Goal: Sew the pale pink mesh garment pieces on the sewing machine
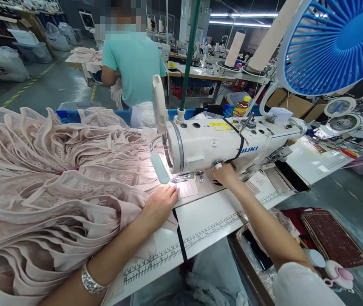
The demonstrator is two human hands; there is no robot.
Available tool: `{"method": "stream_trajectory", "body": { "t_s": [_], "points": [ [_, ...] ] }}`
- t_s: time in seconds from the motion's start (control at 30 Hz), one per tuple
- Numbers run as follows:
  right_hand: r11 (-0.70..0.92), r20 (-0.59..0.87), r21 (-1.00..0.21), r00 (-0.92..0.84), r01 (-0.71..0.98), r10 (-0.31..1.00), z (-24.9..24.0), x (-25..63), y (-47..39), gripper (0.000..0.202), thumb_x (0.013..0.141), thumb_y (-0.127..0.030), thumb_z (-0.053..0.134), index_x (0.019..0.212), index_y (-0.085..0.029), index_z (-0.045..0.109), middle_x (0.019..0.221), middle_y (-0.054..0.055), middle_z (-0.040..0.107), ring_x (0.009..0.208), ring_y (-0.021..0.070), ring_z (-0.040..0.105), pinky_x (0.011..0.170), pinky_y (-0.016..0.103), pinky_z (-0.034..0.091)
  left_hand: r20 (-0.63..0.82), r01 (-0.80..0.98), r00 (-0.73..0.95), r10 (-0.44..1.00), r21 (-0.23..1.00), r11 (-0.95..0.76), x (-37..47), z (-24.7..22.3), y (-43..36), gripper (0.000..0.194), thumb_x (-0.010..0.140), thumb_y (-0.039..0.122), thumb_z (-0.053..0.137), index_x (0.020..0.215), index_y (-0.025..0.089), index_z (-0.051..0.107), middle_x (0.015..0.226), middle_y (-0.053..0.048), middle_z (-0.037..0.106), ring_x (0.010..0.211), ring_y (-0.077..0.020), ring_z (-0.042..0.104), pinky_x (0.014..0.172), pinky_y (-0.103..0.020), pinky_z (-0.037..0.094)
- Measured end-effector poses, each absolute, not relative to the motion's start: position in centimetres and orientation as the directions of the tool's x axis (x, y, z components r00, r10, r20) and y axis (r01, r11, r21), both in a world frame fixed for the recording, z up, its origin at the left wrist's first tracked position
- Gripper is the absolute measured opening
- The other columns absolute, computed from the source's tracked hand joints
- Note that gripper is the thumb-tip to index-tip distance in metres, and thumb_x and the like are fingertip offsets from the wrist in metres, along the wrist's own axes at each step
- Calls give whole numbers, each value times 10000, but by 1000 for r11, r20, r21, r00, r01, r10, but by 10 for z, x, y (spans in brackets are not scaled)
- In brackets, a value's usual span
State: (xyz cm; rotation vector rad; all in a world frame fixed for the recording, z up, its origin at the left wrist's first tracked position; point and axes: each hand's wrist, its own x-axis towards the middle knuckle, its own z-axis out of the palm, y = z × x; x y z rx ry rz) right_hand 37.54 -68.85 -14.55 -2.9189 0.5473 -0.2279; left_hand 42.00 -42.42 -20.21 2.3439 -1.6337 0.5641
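Observation:
A white sewing machine (197, 144) marked JUKI stands on the table before me, its lamp lighting the needle area. My left hand (162, 203) is beside the presser foot (181, 177), fingers bent and close together on the edge of a pale pink garment (137, 208). The fabric runs left from there into a large pile. My right hand (224, 174) reaches under the machine arm, beside a small round knob (216, 164). Its fingers are mostly hidden, and I cannot see whether they hold anything. A small dark object lies just below them.
A blue fan (337, 46) stands at the upper right, near thread cones (235, 49). A bottle (241, 107) is behind the machine. Ruler markings (213, 225) line the table's front edge. Across from me stands a person (133, 63) in a teal shirt. An open drawer (251, 263) sits below my right arm.

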Motion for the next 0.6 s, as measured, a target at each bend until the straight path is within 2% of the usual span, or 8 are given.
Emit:
{"method": "stream_trajectory", "body": {
  "t_s": [0.07, 0.13, 0.2, 0.23, 0.3, 0.43, 0.5, 0.6],
  "points": [
    [-953, 208, -124, 931, -278, -299, -147, 362, -682, 209, 926, -152, 520, 852, -99, 708, 831, 202, 674, 967, 380, 614, 903, 553, 441, 438, -931, 325, -838, -5, -364, 420, -202, -424, 169, 976, 146, 469, 1048, 111, 617, 969, -82, 677, 860, -202, 604, 739, -328, 499],
    [-997, 311, -68, 948, -43, -62, -156, 352, -668, 165, 917, -139, 540, 909, -117, 704, 880, 189, 681, 981, 358, 607, 916, 544, 440, 459, -929, 338, -822, 24, -368, 421, -203, -424, 167, 973, 147, 474, 1040, 122, 625, 969, -72, 686, 874, -202, 611, 748, -324, 500],
    [-965, 343, -48, 912, 257, 226, -170, 345, -650, 151, 915, -178, 604, 1041, -152, 683, 1025, 158, 686, 1042, 320, 597, 926, 485, 468, 465, -925, 364, -807, 76, -373, 422, -203, -423, 171, 976, 154, 471, 1024, 140, 635, 969, -60, 696, 885, -200, 616, 761, -322, 502],
    [-937, 335, -44, 889, 346, 313, -178, 344, -642, 192, 920, -185, 614, 1105, -165, 661, 1089, 143, 678, 1064, 297, 593, 923, 450, 480, 458, -921, 381, -803, 110, -374, 423, -203, -422, 170, 974, 156, 475, 1019, 147, 639, 971, -55, 699, 892, -199, 619, 770, -321, 502],
    [-904, 320, -13, 858, 428, 402, -190, 343, -630, 214, 957, -165, 554, 1157, -165, 633, 1105, 127, 673, 1050, 258, 599, 878, 390, 498, 432, -908, 418, -799, 189, -374, 423, -203, -421, 159, 954, 153, 509, 1039, 153, 643, 999, -54, 701, 919, -202, 620, 793, -322, 503],
    [-903, 363, 41, 836, 427, 411, -196, 348, -624, 278, 991, -93, 389, 1054, -153, 653, 920, 103, 681, 934, 231, 608, 802, 345, 483, 374, -839, 523, -766, 382, -386, 425, -196, -424, 190, 886, 185, 603, 1069, 162, 648, 1047, -71, 690, 940, -219, 615, 814, -331, 489],
    [-931, 386, -7, 860, 365, 334, -195, 352, -624, 286, 988, -105, 381, 1004, -164, 660, 890, 88, 680, 849, 224, 598, 795, 349, 477, 317, -762, 602, -732, 501, -410, 427, -191, -428, 118, 880, 228, 588, 943, 174, 672, 947, -59, 699, 872, -213, 614, 778, -317, 469],
    [-966, 406, -146, 903, 215, 139, -195, 357, -622, 257, 1001, -198, 410, 1041, -176, 663, 959, 97, 680, 877, 247, 579, 806, 378, 485, 167, -581, 729, -664, 664, -471, 431, -182, -432, 211, 873, 312, 531, 761, 190, 661, 778, -29, 687, 760, -189, 600, 724, -293, 420]
  ]
}}
